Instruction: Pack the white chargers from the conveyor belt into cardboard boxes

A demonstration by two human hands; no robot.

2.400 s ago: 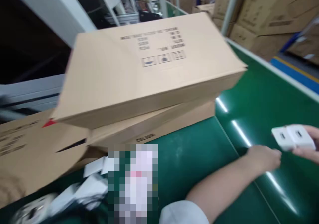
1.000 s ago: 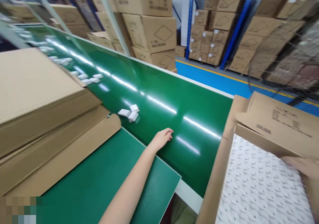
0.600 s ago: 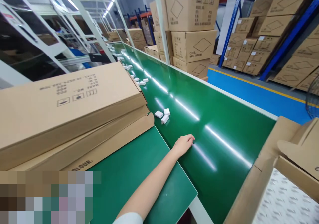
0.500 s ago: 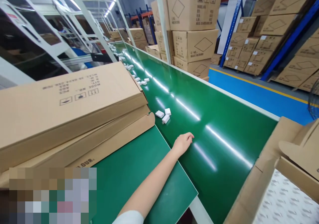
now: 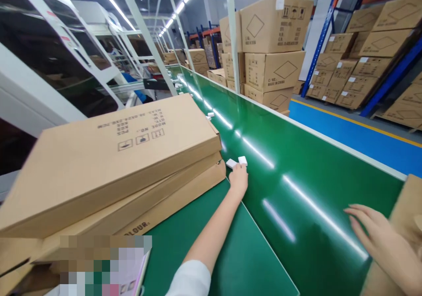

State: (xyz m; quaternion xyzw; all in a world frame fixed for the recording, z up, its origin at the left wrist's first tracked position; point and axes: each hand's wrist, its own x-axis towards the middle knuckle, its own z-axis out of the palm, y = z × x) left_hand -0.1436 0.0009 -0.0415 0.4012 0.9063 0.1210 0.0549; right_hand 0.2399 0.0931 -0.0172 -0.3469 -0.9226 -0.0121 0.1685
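On the green conveyor belt [image 5: 296,155], my left hand [image 5: 239,180] has its fingers curled down and closed over a small white charger plug, which the hand itself covers. Two more white charger plugs lie right at its fingertips: a charger plug [image 5: 231,163] on the left and a squarish charger plug [image 5: 243,160] just beyond. My right hand [image 5: 376,232] is over the belt's right side, close to a cardboard carton [image 5: 404,199]. Its fingers are stretched out and apart, with nothing in them.
Stacked flat cardboard boxes [image 5: 132,155] lie left of my left arm, on a green table [image 5: 204,239]. Farther up the belt are more white pieces [image 5: 210,115]. Large cartons [image 5: 275,72] stand beyond the belt's far edge. A pixelated patch hides the lower left.
My left hand has moved up the belt to the white charger plugs and closed over one of them. My right hand has come into view at the right.
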